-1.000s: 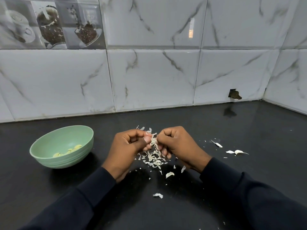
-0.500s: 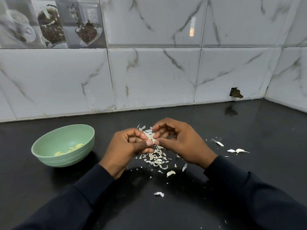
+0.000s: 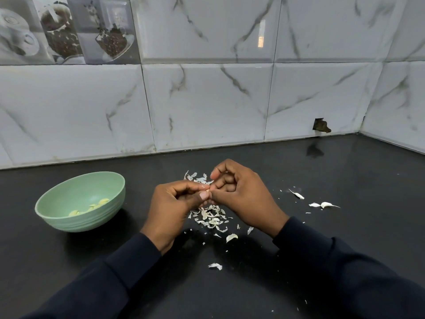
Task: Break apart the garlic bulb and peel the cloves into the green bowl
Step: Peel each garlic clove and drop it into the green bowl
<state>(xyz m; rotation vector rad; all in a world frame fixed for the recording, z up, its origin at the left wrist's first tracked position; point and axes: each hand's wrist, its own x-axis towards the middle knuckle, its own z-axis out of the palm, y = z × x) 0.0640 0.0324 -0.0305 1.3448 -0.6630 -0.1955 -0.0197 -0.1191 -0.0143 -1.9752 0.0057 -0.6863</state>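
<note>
You were peeling one garlic clove (image 3: 207, 191), pinched between your left hand (image 3: 177, 208) and your right hand (image 3: 241, 199), just above the pile of skins (image 3: 211, 218) on the dark surface (image 3: 322, 261). Next, I think, you had to pull off the rest of the skin and drop the clove into the green bowl (image 3: 87, 221), which sat off to your left with peeled cloves (image 3: 99, 202) inside.

Hands (image 3: 171, 210) (image 3: 245, 199) on one clove (image 3: 208, 191) (peels (image 3: 212, 217) beneath)

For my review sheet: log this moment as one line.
stage: peeling; left hand pinches clove; right hand pinches same clove; green bowl holds peeled cloves; skins litter counter
</note>
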